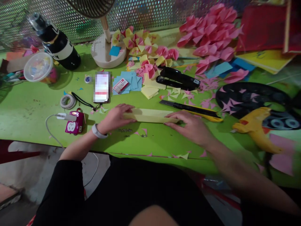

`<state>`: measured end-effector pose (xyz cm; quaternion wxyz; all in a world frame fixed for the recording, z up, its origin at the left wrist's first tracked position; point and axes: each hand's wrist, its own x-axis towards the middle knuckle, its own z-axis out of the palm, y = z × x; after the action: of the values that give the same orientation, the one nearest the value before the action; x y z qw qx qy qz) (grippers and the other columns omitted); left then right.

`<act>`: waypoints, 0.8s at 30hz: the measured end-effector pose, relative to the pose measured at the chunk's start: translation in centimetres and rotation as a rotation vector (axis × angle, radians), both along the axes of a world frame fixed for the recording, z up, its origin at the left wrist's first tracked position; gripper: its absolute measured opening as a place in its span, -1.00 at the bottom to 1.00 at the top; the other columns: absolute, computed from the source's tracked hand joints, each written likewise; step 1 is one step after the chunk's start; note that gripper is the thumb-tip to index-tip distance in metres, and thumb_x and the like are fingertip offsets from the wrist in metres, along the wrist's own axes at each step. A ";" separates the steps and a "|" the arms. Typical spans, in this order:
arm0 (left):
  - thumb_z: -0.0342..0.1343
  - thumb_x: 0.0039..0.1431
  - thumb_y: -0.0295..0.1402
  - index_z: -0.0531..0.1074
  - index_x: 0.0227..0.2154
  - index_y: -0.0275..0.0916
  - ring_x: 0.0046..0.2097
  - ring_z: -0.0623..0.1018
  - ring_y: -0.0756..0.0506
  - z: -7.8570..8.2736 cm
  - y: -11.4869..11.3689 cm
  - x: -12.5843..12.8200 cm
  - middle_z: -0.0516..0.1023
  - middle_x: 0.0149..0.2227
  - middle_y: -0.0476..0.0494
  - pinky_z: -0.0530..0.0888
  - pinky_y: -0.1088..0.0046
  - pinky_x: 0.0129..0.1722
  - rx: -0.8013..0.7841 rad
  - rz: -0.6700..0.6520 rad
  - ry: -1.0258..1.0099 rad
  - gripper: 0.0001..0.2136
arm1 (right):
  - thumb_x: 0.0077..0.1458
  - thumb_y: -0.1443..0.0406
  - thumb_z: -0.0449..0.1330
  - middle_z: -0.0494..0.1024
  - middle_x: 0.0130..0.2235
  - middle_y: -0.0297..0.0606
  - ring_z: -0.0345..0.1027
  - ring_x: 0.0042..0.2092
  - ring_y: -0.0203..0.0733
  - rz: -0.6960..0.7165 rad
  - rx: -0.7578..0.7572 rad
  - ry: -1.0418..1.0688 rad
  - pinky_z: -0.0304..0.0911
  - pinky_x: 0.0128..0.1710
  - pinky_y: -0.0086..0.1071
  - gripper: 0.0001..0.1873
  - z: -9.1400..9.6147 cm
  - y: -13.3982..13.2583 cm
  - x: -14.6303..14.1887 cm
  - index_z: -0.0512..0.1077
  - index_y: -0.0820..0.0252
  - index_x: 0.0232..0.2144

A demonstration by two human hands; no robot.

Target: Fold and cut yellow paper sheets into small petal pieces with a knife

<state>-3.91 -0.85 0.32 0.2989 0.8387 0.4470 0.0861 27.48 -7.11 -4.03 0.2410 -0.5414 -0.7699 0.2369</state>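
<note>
A long strip of pale yellow paper [151, 115] stretches between my two hands just over the green table, with a lengthwise fold along it. My left hand [119, 116] pinches its left end, thumb below and fingers above. At the other end, my right hand [185, 125] has its thumb and fingers closed on the paper. Beyond the right hand lies a yellow and black box cutter [190, 110]. A black stapler [177, 79] rests behind the strip, beside cut yellow paper pieces [150, 91] and a staple box [120, 85] on blue papers.
Pink folded paper petals [211, 31] are heaped at the back right. A yellow glue gun [256, 128] lies on the right, near a black tray [244, 94]. A phone [102, 86], tape roll [67, 101], pink power adapter [75, 123], fan base [109, 55] and bottle [61, 47] stand left.
</note>
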 end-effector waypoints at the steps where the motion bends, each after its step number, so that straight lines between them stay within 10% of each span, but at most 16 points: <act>1: 0.26 0.19 -0.02 0.57 -0.08 -0.31 -0.24 0.60 -0.11 0.4 0.9 -0.5 0.67 -0.18 -0.23 0.52 0.37 -0.23 -0.138 0.009 -0.026 -0.56 | 0.31 -0.04 0.12 0.65 -0.20 -0.18 0.53 -0.19 -0.03 -0.044 -0.040 0.023 0.41 -0.21 -0.16 -0.63 0.0 0.1 0.1 0.51 0.08 -0.27; 4: 0.26 0.19 -0.10 0.57 -0.39 -0.29 -0.50 0.40 0.04 0.9 2.1 -1.2 0.61 -0.44 -0.11 0.30 0.50 -0.49 -0.256 0.125 -0.084 -0.70 | 0.27 -0.13 0.11 0.60 -0.36 -0.24 0.46 -0.37 -0.10 -0.163 -0.137 0.036 0.31 -0.40 -0.27 -0.54 0.0 0.3 0.0 0.44 0.10 -0.34; 11: 0.22 0.20 -0.18 0.55 -0.41 -0.27 -0.50 0.36 0.03 -0.3 1.2 -0.4 0.58 -0.44 -0.10 0.20 0.49 -0.49 -0.101 0.207 -0.015 -0.77 | 0.28 -0.17 0.02 0.39 -0.50 -0.28 0.27 -0.45 -0.13 -0.217 0.025 -0.090 0.15 -0.44 -0.28 -0.47 -0.2 0.4 -1.0 0.22 0.05 -0.53; 24: 0.28 0.14 -0.19 0.45 -0.51 -0.26 -0.42 0.39 0.02 1.2 2.4 -1.5 0.47 -0.42 -0.04 0.27 0.48 -0.40 -0.196 0.022 -0.052 -0.74 | 0.31 -0.05 0.02 0.38 -0.44 -0.23 0.30 -0.34 -0.05 -0.199 0.065 -0.118 0.18 -0.36 -0.21 -0.54 0.0 0.6 0.6 0.13 0.02 -0.54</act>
<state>-5.40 1.55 1.55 0.3899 0.7980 0.4546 0.0672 28.09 -6.52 -4.07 0.2350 -0.6202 -0.7324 0.1543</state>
